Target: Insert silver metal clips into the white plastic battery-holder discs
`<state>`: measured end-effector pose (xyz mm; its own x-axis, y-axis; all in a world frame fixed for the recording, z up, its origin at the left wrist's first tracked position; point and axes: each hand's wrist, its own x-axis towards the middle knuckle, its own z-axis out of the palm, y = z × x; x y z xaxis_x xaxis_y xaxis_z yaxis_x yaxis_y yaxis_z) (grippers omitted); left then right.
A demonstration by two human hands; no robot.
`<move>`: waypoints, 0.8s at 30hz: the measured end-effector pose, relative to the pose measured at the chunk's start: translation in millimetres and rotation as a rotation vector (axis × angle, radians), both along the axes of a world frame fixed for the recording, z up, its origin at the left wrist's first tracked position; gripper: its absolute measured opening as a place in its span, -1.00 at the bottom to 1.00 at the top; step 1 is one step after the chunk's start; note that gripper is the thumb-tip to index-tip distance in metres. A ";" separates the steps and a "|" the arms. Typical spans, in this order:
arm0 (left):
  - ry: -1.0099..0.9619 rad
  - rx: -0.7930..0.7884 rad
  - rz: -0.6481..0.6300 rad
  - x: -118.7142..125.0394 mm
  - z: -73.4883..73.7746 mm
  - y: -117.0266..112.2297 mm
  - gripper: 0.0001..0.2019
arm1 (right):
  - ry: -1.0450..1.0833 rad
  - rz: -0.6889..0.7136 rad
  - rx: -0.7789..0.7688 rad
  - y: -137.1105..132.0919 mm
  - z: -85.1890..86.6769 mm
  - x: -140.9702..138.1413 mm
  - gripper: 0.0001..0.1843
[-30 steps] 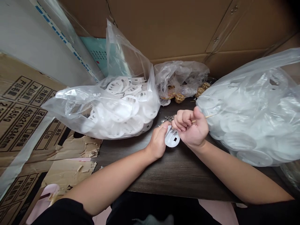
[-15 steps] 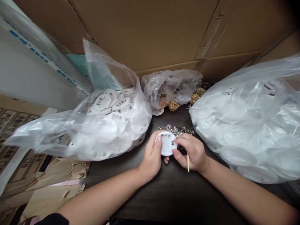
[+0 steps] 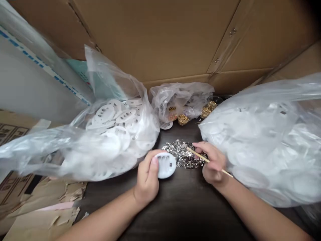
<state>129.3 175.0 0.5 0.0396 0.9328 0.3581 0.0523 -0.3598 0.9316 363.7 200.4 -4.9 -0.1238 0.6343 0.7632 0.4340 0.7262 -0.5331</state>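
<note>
Well, the disc (image 3: 166,168) is round — white with dark spots.

Workshop-type spot, small-parts assembly bench by the look. Evidence: dark wood-grain tabletop (image 3: 175,204) with a loose heap of tiny silvery metal pieces (image 3: 179,150), gold-coloured metal clumps (image 3: 183,119) behind, big translucent plastic bag (image 3: 32,144) of round white slotted plastic discs (image 3: 125,116) at left, tall brown cardboard panels (image 3: 155,40) walling the back.
</note>
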 end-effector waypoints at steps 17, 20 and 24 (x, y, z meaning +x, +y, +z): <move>0.406 -0.084 -0.454 15.1 10.2 91.0 -0.58 | -0.344 -0.161 -0.416 -10.6 3.4 17.2 -0.77; 0.389 -0.080 -0.495 15.8 5.5 94.7 -0.58 | -0.395 -0.164 -0.482 -6.6 -11.2 19.7 -0.72; 0.354 -0.055 -0.555 19.3 3.7 93.7 -0.55 | -0.419 -0.154 -0.469 -5.1 -16.9 16.9 -0.72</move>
<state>148.5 268.6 4.2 0.6266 0.7565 0.1875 0.1788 -0.3738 0.9101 380.6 195.3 -21.8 -0.2317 0.9230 0.3072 0.7551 0.3697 -0.5414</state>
